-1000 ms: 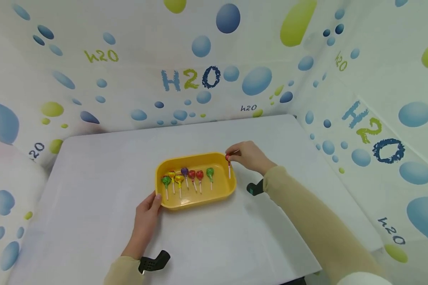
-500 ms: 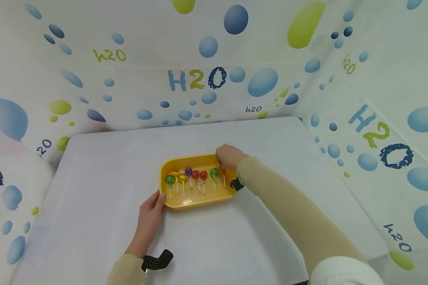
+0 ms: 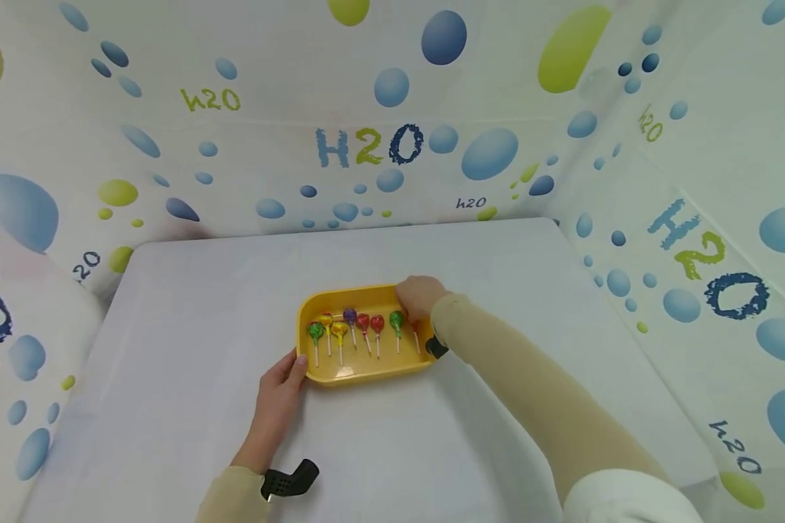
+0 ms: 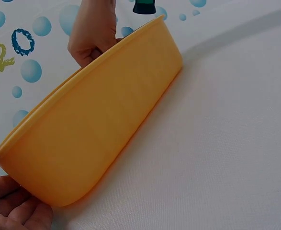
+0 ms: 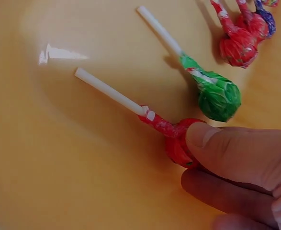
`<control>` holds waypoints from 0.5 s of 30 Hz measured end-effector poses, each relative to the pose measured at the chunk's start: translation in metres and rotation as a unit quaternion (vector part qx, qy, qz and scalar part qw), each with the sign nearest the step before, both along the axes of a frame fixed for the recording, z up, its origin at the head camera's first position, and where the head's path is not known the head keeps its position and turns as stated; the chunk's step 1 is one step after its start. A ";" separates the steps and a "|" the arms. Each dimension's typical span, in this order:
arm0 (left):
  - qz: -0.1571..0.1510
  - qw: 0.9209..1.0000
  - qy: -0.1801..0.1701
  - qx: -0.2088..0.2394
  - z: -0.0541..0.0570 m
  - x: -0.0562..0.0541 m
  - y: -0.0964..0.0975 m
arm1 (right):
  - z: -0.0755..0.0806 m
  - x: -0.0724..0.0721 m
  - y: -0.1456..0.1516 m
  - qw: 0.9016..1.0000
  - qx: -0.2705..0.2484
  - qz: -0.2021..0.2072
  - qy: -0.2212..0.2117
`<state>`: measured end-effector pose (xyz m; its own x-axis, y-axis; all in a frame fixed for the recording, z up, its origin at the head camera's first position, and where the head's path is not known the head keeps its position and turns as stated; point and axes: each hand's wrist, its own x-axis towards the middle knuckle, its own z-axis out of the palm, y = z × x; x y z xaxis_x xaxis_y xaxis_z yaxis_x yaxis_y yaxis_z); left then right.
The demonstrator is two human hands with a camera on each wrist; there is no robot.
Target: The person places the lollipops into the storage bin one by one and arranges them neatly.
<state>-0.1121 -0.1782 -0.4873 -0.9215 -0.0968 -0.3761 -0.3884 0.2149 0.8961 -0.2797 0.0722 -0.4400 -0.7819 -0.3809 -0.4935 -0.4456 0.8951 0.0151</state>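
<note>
A yellow tray [image 3: 366, 372] lies on the white table with several wrapped lollipops in a row. My right hand [image 3: 421, 296] reaches into its right end. In the right wrist view, thumb and fingers pinch the head of a red lollipop [image 5: 178, 143], its white stick pointing up and left. Beside it lies a green lollipop [image 5: 219, 98], apart from my fingers. At the tray's near left corner, my left hand [image 3: 281, 388] grips the rim; the left wrist view has the thumb at the rim and fingers under the tray wall [image 4: 97, 120].
Farther left in the tray lie more red lollipops [image 3: 377, 325], a purple lollipop [image 3: 349, 316], yellow lollipops [image 3: 339, 330] and another green lollipop [image 3: 315, 330]. White table surface [image 3: 203, 349] surrounds the tray. Printed wall sheets [image 3: 268, 87] stand behind and at the sides.
My right hand has brought the red lollipop from above the tray's right rim down and left into the tray, beside the green one. The left hand keeps its grip; the head view has shifted slightly.
</note>
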 end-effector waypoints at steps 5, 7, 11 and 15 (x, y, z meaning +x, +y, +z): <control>-0.006 1.000 0.006 -0.008 -0.001 0.002 0.000 | 0.008 0.009 0.000 1.000 -0.002 0.004 0.004; -0.006 1.000 0.007 -0.006 0.000 0.001 0.000 | 0.010 0.011 0.000 1.000 -0.003 0.001 0.004; -0.006 1.000 0.007 -0.006 0.001 -0.001 0.000 | 0.011 0.009 0.000 1.000 -0.006 -0.001 0.001; -0.007 1.000 0.005 -0.008 0.001 -0.001 0.000 | 0.009 0.006 0.000 1.000 -0.012 -0.005 -0.003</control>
<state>-0.1133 -0.1780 -0.4867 -0.9264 -0.0895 -0.3658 -0.3766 0.2344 0.8963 -0.2738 0.0724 -0.4306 -0.7834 -0.3851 -0.4879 -0.4364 0.8997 -0.0094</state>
